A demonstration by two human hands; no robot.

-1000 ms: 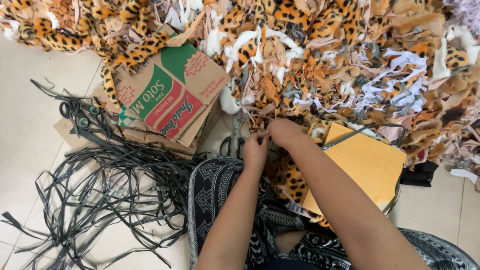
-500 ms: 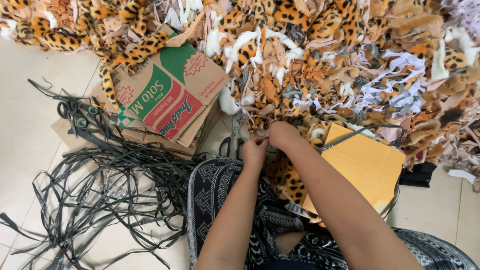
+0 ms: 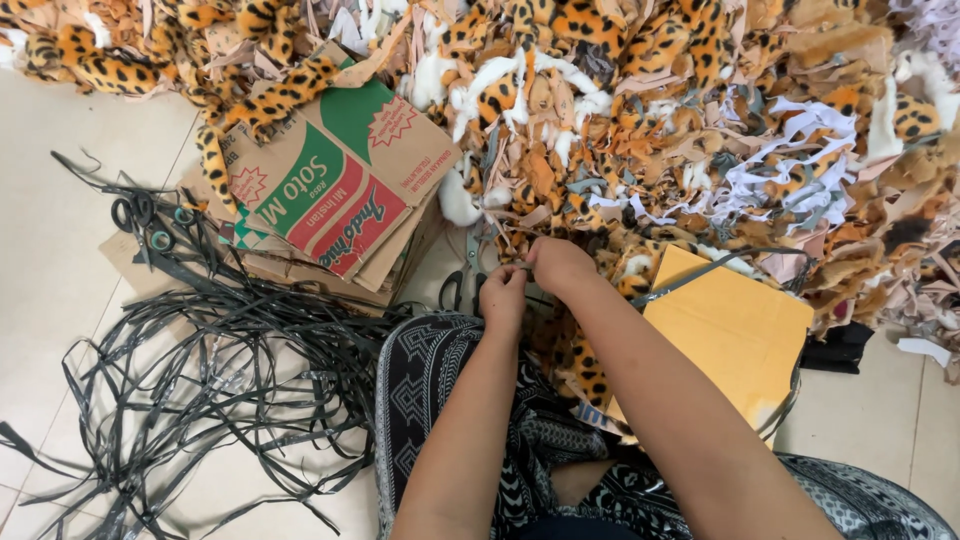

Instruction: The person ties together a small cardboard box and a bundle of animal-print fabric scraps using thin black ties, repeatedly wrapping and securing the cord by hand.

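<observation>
Pinching a thin grey strap (image 3: 522, 266) between both hands, left hand (image 3: 503, 296) and right hand (image 3: 560, 266) touching, at the edge of the leopard-print fabric scrap pile (image 3: 650, 120). Scissors (image 3: 462, 280) on floor just beside left hand. Yellow board (image 3: 725, 335) right, flattened cardboard boxes (image 3: 340, 190) and black strap tangle (image 3: 200, 370) left.

We're pinching a thin dark plastic strap (image 3: 700, 270), running taut over a flat orange-yellow fabric bundle (image 3: 730, 330) that's lying by our knee.

Leopard-spotted orange fabric scraps (image 3: 620, 90), black straps (image 3: 230, 370), a yellow board (image 3: 735, 335), and black-and-white patterned trousers (image 3: 430, 390).
</observation>
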